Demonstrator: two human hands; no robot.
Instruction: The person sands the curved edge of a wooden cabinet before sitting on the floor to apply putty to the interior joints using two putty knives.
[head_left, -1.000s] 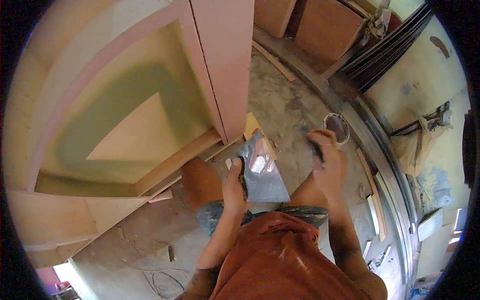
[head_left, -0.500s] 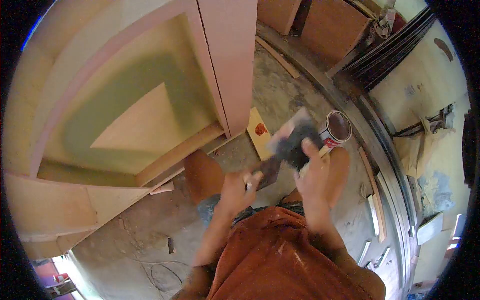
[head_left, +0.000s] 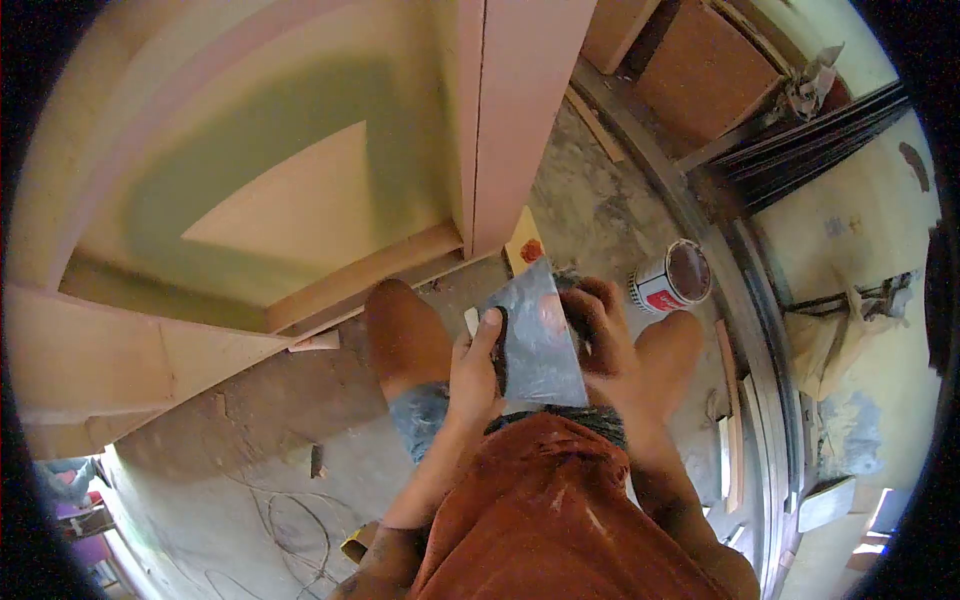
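Note:
My left hand point(head_left: 478, 368) is closed on a broad putty knife point(head_left: 540, 345), thumb on the near side of its wide grey metal blade. A pinkish smear shows on the blade, and a short pale piece, perhaps the handle, sticks up beside my thumb. My right hand point(head_left: 605, 335) is at the blade's right edge with its fingers curled. Something dark shows by those fingers, but I cannot make out what they hold. To the right, an open paint can point(head_left: 687, 272) with a red and white label stands on the floor by my knee.
A pink-edged wooden cabinet point(head_left: 525, 120) with a green-sprayed panel rises at left. A yellow board point(head_left: 522, 240) with a red-brown blob lies beyond my hands. Long strips point(head_left: 735, 430) lie along the right. A thin cable point(head_left: 270, 520) loops across the floor at lower left.
The blades were apart and blurred by motion between my hands; now a wide grey blade faces me in my left hand. My right hand has moved closer to the left. The view has shifted slightly.

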